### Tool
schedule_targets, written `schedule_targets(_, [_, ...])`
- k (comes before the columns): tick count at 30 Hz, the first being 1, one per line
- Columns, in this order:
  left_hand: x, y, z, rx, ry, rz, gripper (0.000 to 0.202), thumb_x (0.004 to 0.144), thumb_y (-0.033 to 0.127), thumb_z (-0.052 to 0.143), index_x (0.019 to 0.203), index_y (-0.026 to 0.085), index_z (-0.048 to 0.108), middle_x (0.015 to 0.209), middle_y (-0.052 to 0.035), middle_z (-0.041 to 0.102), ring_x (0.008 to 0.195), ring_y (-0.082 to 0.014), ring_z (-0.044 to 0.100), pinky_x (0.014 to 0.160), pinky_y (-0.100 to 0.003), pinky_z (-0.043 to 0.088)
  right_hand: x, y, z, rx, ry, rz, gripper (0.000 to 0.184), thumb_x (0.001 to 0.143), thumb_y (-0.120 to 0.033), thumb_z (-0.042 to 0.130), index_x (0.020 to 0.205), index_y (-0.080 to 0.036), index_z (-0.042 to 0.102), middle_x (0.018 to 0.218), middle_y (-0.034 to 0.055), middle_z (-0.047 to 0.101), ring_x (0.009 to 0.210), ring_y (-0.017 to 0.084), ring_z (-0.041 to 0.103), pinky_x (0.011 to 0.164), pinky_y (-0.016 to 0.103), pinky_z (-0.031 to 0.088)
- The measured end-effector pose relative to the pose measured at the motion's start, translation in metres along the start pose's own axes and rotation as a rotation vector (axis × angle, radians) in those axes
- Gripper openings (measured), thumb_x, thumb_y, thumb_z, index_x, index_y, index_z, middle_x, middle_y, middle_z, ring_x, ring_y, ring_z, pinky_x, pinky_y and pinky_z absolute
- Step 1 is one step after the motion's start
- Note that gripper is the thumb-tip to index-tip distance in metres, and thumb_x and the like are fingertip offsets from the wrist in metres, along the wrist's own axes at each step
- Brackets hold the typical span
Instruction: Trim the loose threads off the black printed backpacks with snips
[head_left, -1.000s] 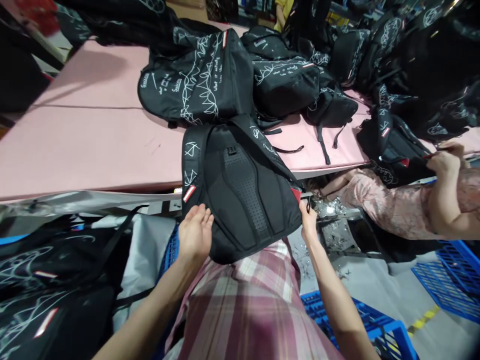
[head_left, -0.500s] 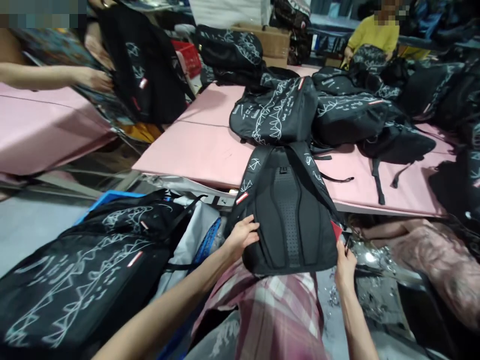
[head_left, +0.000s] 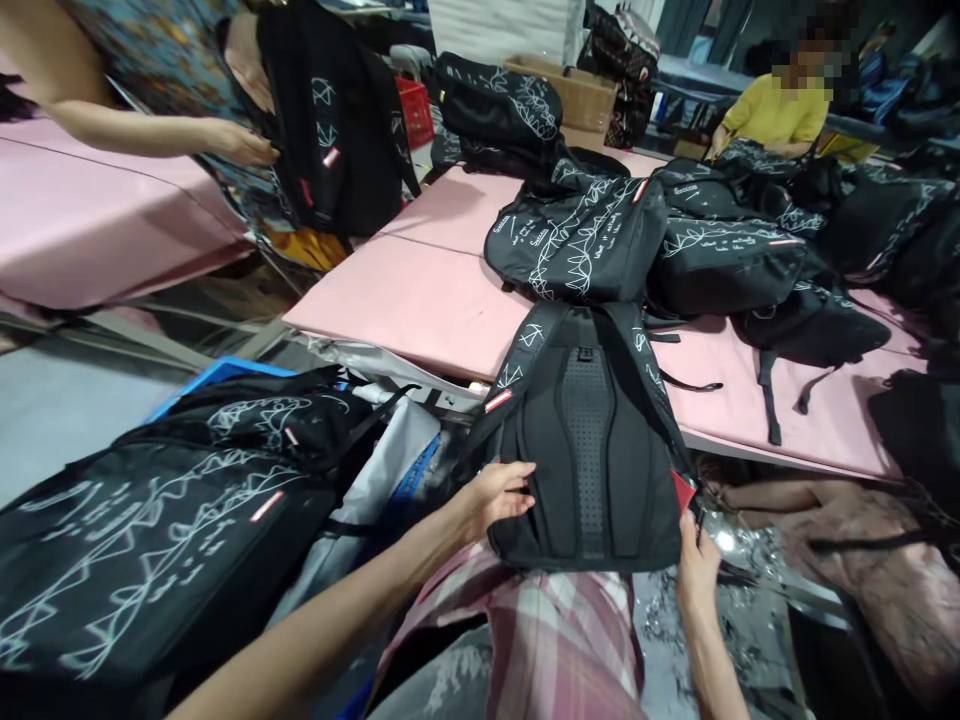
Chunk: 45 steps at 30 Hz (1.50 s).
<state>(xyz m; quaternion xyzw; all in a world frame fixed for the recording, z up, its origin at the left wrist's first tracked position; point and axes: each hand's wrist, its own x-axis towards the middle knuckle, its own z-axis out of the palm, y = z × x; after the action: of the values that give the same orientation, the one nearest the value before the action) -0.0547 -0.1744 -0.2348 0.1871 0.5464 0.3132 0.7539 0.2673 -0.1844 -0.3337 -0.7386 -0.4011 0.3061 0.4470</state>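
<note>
A black backpack with white line drawings lies back-panel up, half on the pink table's near edge and half on my lap. My left hand rests on its lower left side, fingers curled over the fabric. My right hand pinches the lower right corner, just below a red tab. Both shoulder straps run up toward the table.
Several more black backpacks are piled on the table behind. Another stack sits at my left over a blue crate. A person's hand at the upper left holds up a backpack. A person in yellow sits far back.
My view has swung left and up, bringing the left table and another worker's arm into sight. My left hand's fingers have curled onto the backpack; the right hand keeps its hold on the corner.
</note>
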Motion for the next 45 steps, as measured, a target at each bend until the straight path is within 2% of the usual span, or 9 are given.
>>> schedule_targets(3, [0.0,-0.003,-0.001,-0.043,-0.088,-0.024,0.042,0.066,0.04,0.066,0.097,0.017,0.049,0.09,-0.0037,0.057,0.049,-0.0043,0.055,0.043,-0.016,0.039,-0.001,-0.003,-0.002,-0.03,-0.004,0.074,0.06,0.074,-0.06,0.049,0.105,-0.01,0.062,0.101,0.0119,0.066,0.091,0.023,0.06,0.076,0.031,0.049])
schedule_targets(8, [-0.008,-0.018,-0.003,0.409,-0.3,-0.107,0.041,0.068,0.038,0.065,0.1,0.017,0.047,0.073,0.0014,0.057,0.034,-0.0057,0.047,0.035,-0.017,0.031,0.007,-0.022,-0.022,-0.159,-0.033,0.097,0.054,0.069,-0.056,0.056,0.097,-0.011,0.066,0.098,0.0118,0.068,0.099,0.03,0.058,0.087,0.04,0.044])
schedule_targets(12, [-0.006,0.013,-0.016,0.988,0.035,0.199,0.026,0.082,0.037,0.048,0.07,0.016,0.058,0.062,-0.0035,0.061,0.053,-0.0151,0.06,0.051,-0.023,0.042,0.007,-0.06,-0.035,-0.1,0.183,-0.025,0.046,0.065,-0.048,0.062,0.097,-0.014,0.066,0.098,0.0102,0.068,0.095,0.03,0.06,0.089,0.042,0.043])
schedule_targets(15, [0.013,0.04,-0.027,1.217,0.358,0.51,0.027,0.087,0.03,0.04,0.088,0.017,0.064,0.079,-0.0068,0.065,0.077,-0.0191,0.063,0.068,-0.026,0.045,-0.002,-0.096,-0.019,-0.078,0.176,-0.122,0.04,0.068,-0.045,0.061,0.095,-0.015,0.066,0.092,0.0087,0.068,0.083,0.025,0.063,0.082,0.038,0.047])
schedule_targets(19, [0.048,0.05,-0.032,1.226,0.571,0.558,0.043,0.088,0.035,0.043,0.125,0.014,0.047,0.099,-0.0099,0.062,0.083,-0.0215,0.063,0.067,-0.028,0.044,-0.015,-0.137,0.034,-0.266,-0.237,-0.256,0.034,0.077,-0.042,0.052,0.096,-0.017,0.067,0.085,0.0073,0.07,0.08,0.022,0.064,0.074,0.032,0.049])
schedule_targets(24, [0.066,0.05,-0.032,1.144,0.654,0.553,0.033,0.085,0.042,0.049,0.11,0.023,0.059,0.095,-0.005,0.065,0.081,-0.0209,0.063,0.063,-0.027,0.041,-0.014,-0.168,0.1,-0.505,-0.484,-0.526,0.034,0.083,-0.038,0.047,0.109,-0.021,0.062,0.105,0.0077,0.067,0.091,0.024,0.064,0.078,0.035,0.048])
schedule_targets(29, [0.066,0.055,-0.04,1.107,0.592,0.522,0.022,0.085,0.036,0.05,0.092,0.024,0.066,0.087,-0.0026,0.067,0.079,-0.0194,0.062,0.062,-0.025,0.037,-0.007,-0.186,0.137,-0.715,-0.532,-0.647,0.049,0.083,-0.046,0.05,0.122,-0.017,0.05,0.101,0.009,0.067,0.087,0.025,0.064,0.069,0.033,0.046])
schedule_targets(35, [0.067,0.051,-0.047,1.072,0.594,0.567,0.021,0.085,0.023,0.043,0.08,0.019,0.063,0.078,-0.0025,0.065,0.071,-0.0158,0.06,0.062,-0.024,0.034,-0.005,-0.192,0.161,-0.813,-0.528,-0.841,0.019,0.085,-0.031,0.053,0.099,-0.021,0.061,0.09,0.0035,0.066,0.081,0.018,0.061,0.065,0.027,0.04])
schedule_targets(45, [0.069,0.046,-0.044,0.89,0.585,0.629,0.021,0.084,0.023,0.042,0.073,0.018,0.059,0.067,-0.0002,0.06,0.061,-0.0127,0.054,0.059,-0.023,0.032,-0.018,-0.206,0.187,-1.047,-0.554,-1.16,0.015,0.087,-0.025,0.052,0.088,-0.02,0.065,0.08,0.0052,0.063,0.075,0.02,0.051,0.064,0.032,0.031])
